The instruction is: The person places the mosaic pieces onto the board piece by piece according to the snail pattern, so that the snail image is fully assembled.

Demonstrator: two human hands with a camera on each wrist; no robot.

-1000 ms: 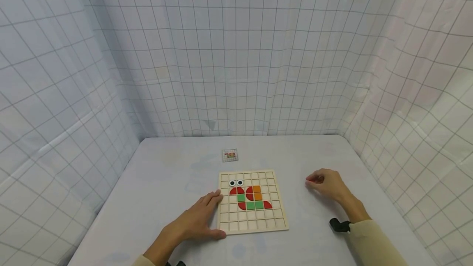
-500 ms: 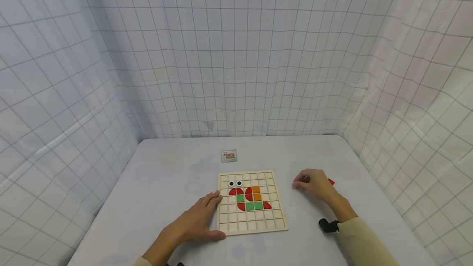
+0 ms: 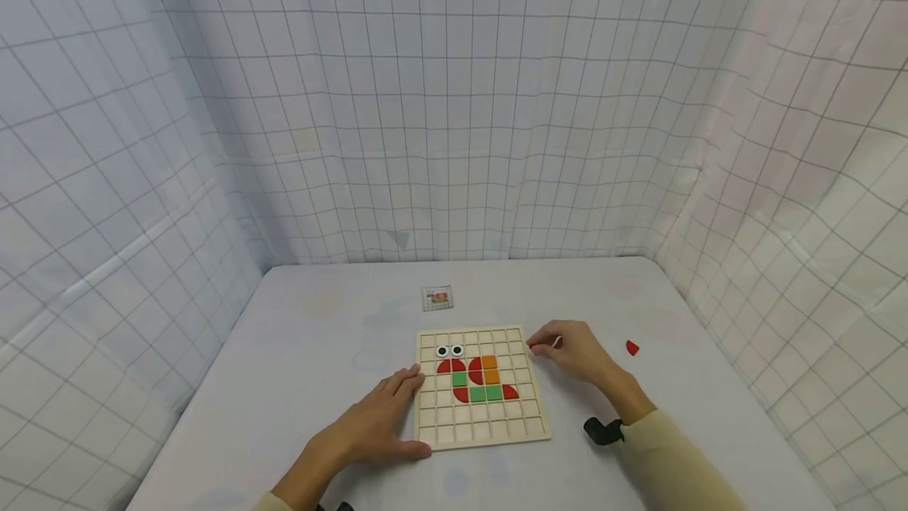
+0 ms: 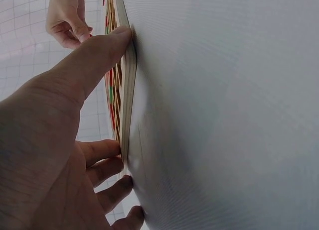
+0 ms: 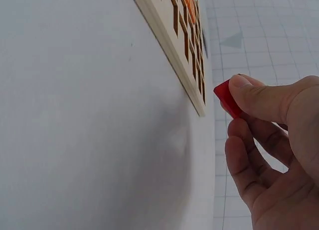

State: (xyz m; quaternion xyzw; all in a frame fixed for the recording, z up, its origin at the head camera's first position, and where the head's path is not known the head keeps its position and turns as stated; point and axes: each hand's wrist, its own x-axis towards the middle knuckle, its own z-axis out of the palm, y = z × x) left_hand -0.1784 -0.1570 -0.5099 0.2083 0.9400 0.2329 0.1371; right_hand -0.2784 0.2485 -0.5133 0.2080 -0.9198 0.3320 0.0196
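A square wooden grid board (image 3: pixel 489 420) lies on the table, with red, green and orange tiles and two eye pieces (image 3: pixel 450 351) set in its cells. My left hand (image 3: pixel 376 424) rests at the board's left side, thumb at the near corner and fingers spread along the edge; the left wrist view has them touching the wooden rim (image 4: pixel 128 90). Just off the board's upper right edge, my right hand (image 3: pixel 576 349) pinches a red tile (image 5: pixel 227 98) between thumb and fingertips. In the right wrist view the tile is held above the table, close to the board's corner.
Another red tile (image 3: pixel 632 348), a rounded wedge, lies on the table right of my right hand. Behind the board is a small picture card (image 3: pixel 437 298) with a coloured figure on a grid. Grid-patterned white curtains (image 3: pixel 440 140) enclose the table on three sides.
My right hand has moved left to the board's edge, carrying the red tile. The other red tile on the right has come into sight from behind it. My left hand stays put.
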